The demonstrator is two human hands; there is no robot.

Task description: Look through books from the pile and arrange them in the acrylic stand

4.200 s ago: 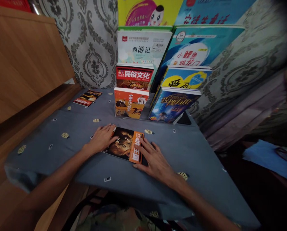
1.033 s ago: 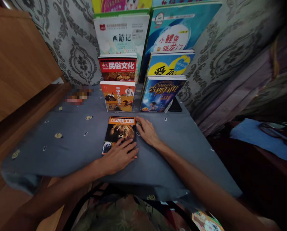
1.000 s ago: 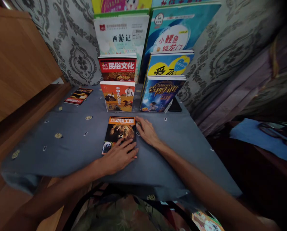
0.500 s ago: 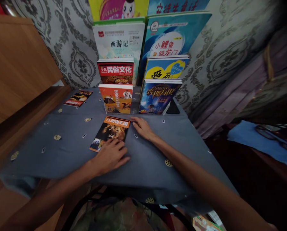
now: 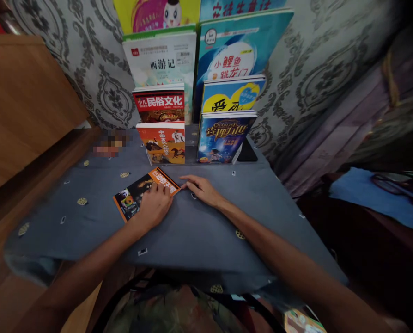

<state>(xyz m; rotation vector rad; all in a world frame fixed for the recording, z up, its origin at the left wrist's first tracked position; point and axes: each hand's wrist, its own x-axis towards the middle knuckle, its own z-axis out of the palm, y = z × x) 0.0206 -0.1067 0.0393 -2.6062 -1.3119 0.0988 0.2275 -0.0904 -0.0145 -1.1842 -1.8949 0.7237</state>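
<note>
A thin picture book (image 5: 133, 192) with a black cover and an orange title band lies slanted on the grey tablecloth. My left hand (image 5: 155, 203) rests on top of it, fingers slightly bent on the cover and hiding much of the picture. Beside the book's right corner is my right hand (image 5: 203, 192), its fingers stretched out and apart. The right fingertips are close to that corner; whether they touch it I cannot tell. Just behind stand an orange book (image 5: 165, 145) and a blue book (image 5: 223, 138) in a rack.
More books rise in tiers behind, among them a red one (image 5: 161, 102), a white one (image 5: 161, 51) and a teal one (image 5: 243, 46). A blurred item (image 5: 111, 143) lies at the table's back left. A wooden panel (image 5: 26, 106) borders the left; blue cloth (image 5: 376, 199) lies at right.
The picture book has turned clockwise under my left hand and its lower end has swung left. My left fingers have drawn closer together. The view has shifted slightly.
</note>
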